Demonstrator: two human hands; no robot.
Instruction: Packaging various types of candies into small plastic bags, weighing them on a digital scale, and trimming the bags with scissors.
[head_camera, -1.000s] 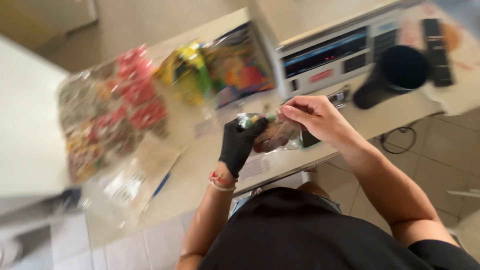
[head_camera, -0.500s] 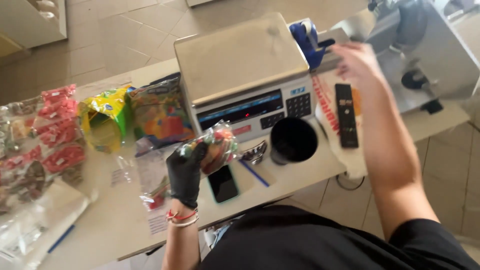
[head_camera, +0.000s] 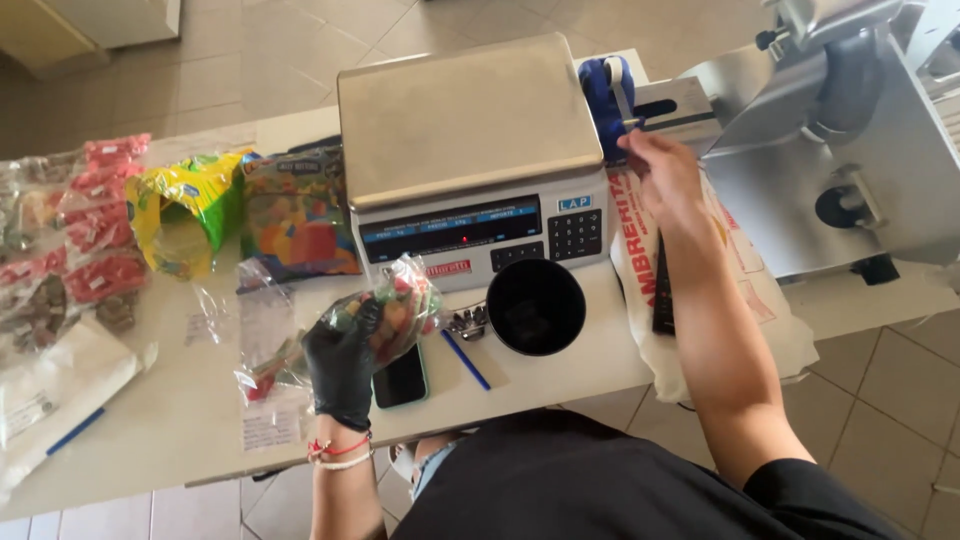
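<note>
Change: half a second ago my bare right hand (head_camera: 668, 175) was already stretched out past the grey electronic weighing scale with its steel platter (head_camera: 470, 115); now it has reached the blue tape dispenser (head_camera: 606, 92) behind the scale's right corner. A full second ago both hands were together at the little bag, so the right one has left it altogether.
Meaning: the bag is now held by one hand only, and my attention has gone to the dispenser.
Left fingers: my left hand in its black glove (head_camera: 340, 360) is curled closed round the small clear plastic bag of coloured sweets (head_camera: 392, 312), holding it up just in front of the scale's display, above the dark phone (head_camera: 400, 378) lying on the white bench (head_camera: 150, 420).
Right fingers: thumb and forefinger (head_camera: 632, 140) are drawn nearly together at the strip of tape coming off the dispenser; the rest are loosely bent. Whether they already pinch the tape I cannot tell, it is too small to see.
Nearby: a black round cup (head_camera: 535, 305) stands just right of the bag, a blue pen (head_camera: 465, 360) beside the phone, a yellow-green opened sweet packet (head_camera: 185, 210) and red sweet packs (head_camera: 100, 220) well off to the left, and a steel slicing machine (head_camera: 850, 150) to the right.
</note>
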